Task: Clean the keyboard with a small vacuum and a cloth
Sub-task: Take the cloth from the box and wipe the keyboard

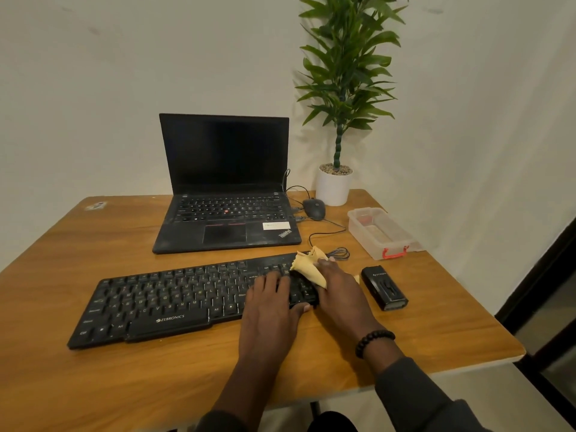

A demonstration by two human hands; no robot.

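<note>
A black Zebronics keyboard lies across the wooden table in front of me. My left hand rests flat on its right part, fingers straight over the keys and thumb at the front edge. My right hand grips a bunched yellow cloth and holds it against the keyboard's right end. A small black vacuum lies on the table just right of my right hand, untouched.
An open black laptop stands behind the keyboard, with a wired mouse and its cable to its right. A white potted plant stands in the far corner. A clear plastic box sits near the right edge.
</note>
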